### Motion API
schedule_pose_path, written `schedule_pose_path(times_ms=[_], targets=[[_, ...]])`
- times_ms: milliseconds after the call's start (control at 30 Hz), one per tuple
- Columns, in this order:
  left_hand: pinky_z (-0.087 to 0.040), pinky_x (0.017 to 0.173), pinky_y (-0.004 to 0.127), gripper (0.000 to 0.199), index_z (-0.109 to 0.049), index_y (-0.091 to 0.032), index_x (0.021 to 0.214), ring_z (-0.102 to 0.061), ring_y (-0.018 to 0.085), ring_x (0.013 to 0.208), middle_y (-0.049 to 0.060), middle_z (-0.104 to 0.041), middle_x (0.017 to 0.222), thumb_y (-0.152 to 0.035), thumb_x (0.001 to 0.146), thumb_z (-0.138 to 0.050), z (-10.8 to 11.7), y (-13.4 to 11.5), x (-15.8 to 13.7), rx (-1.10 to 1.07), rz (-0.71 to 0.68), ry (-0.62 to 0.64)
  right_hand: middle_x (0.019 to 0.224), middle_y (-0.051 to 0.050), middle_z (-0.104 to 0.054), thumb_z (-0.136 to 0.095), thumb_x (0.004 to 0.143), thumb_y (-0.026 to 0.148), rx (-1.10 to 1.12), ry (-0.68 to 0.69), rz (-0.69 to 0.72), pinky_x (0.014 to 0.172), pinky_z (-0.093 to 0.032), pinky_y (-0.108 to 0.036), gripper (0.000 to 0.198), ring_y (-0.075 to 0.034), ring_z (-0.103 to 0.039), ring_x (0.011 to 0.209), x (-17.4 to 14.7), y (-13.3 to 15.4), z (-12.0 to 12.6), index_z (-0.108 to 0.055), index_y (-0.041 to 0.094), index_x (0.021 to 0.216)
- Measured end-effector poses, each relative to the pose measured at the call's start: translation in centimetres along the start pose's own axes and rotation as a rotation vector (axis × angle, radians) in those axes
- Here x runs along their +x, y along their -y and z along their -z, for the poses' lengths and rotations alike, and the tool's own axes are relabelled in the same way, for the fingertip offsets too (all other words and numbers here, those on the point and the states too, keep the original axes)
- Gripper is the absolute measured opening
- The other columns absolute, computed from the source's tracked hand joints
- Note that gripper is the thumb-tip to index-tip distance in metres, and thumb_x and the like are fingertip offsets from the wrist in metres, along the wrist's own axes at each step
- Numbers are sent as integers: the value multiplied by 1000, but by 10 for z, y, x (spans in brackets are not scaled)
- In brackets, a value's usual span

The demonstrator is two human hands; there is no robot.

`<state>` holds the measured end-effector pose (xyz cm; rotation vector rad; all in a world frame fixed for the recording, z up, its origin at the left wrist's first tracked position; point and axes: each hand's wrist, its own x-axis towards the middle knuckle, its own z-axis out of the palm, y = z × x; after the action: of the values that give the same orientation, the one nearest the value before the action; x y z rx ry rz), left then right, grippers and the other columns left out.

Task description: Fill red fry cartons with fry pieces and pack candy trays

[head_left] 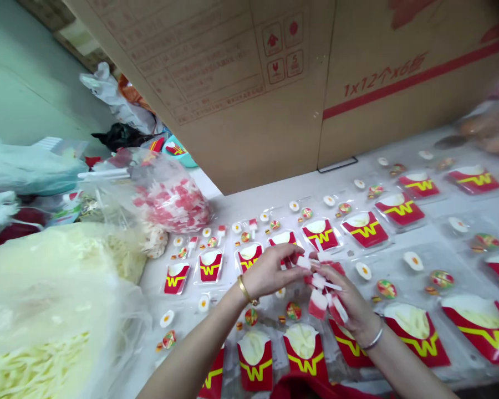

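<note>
Several red-and-white toy popsicles (318,303) with white sticks are bunched in my right hand (351,302), its fingers curled around them. My left hand (270,270) reaches into the same bunch, thumb and fingers closed on one toy popsicle (303,264). Below and around both hands lie clear plastic trays, each with a red toy fries carton (255,366) marked with a yellow W. Beside the cartons sit a toy fried egg (363,271), a toy pizza (293,310) and a tiny toy burger (281,319). Two trays at the far left of the back row also have a toy popsicle (222,233).
A large cardboard box (270,138) stands along the table's back. At left are a clear bag of red-and-white toy popsicles (172,202) and a big bag of pale yellow toy fries (37,360). Other plastic bags (29,166) crowd the left side. A blurred bag (493,130) lies at the far right.
</note>
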<state>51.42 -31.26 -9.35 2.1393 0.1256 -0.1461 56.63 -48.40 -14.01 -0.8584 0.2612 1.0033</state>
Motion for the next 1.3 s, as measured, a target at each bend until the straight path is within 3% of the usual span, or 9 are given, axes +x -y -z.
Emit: schedule_pose_path(times_ms=[167, 300, 400, 500, 633, 867, 1033, 1200, 1300], targets=[[-45, 60, 23, 36, -62, -17, 107, -55, 11, 63, 1, -59, 71, -39, 79, -61, -11, -4, 5, -319, 192, 20, 86, 1, -71, -77, 66, 27, 67, 19, -27, 63, -50, -19, 23, -12, -64, 72, 3, 0, 7, -71, 21, 87], [-47, 64, 24, 34, -61, -16, 109, -59, 11, 67, 4, -61, 79, -36, 82, -58, 7, 6, 25, -353, 180, -49, 84, 1, -71, -77, 66, 26, 113, -20, -8, 69, -52, -19, 22, -13, -66, 77, 6, 6, 12, -71, 21, 87], [-47, 73, 26, 27, -57, -17, 107, -61, 14, 82, 6, -63, 94, -33, 86, -51, 27, 24, 50, -134, 49, -284, 83, 0, -71, -78, 64, 26, 110, -32, 18, 73, -53, -21, 24, -15, -66, 80, 5, 12, 13, -71, 20, 86], [-42, 85, 31, 15, -58, -18, 97, -58, 17, 94, 6, -64, 99, -25, 86, -51, 43, 50, 79, 280, -83, -432, 85, -1, -72, -79, 62, 26, 120, -47, 23, 75, -53, -22, 24, -16, -67, 82, 5, 16, 17, -71, 18, 83], [-38, 86, 33, 20, -60, -19, 96, -56, 18, 93, 5, -65, 99, -13, 84, -45, 47, 77, 100, 698, -156, -292, 85, 1, -71, -77, 66, 26, 170, -41, -9, 73, -53, -21, 20, -14, -67, 79, 6, 17, 22, -70, 20, 83], [-30, 93, 42, 17, -65, -20, 88, -54, 23, 100, 10, -65, 105, -21, 85, -48, 41, 74, 93, 897, -143, -99, 77, 0, -70, -78, 63, 26, 151, -30, 13, 65, -52, -20, 19, -14, -65, 73, 4, 22, 16, -70, 19, 79], [-36, 87, 36, 25, -64, -21, 98, -55, 22, 98, 8, -65, 106, -33, 89, -45, 29, 36, 77, 610, -26, -138, 80, 0, -70, -80, 61, 26, 94, -40, 6, 66, -51, -20, 22, -13, -64, 72, -2, 24, 12, -71, 19, 80], [-39, 58, 22, 33, -60, -17, 80, -54, 12, 65, 2, -63, 74, -49, 82, -53, -9, -2, 60, 0, 110, 235, 71, 1, -68, -79, 62, 29, 83, -72, 29, 53, -47, -19, 24, -11, -59, 60, -2, 28, 12, -71, 18, 81], [-38, 56, 21, 29, -55, -16, 78, -51, 10, 61, 1, -59, 71, -45, 80, -57, -15, -3, 72, -168, 117, 138, 70, 1, -66, -76, 66, 33, 86, -92, 61, 53, -45, -19, 21, -11, -57, 60, 3, 29, 20, -70, 17, 78]])
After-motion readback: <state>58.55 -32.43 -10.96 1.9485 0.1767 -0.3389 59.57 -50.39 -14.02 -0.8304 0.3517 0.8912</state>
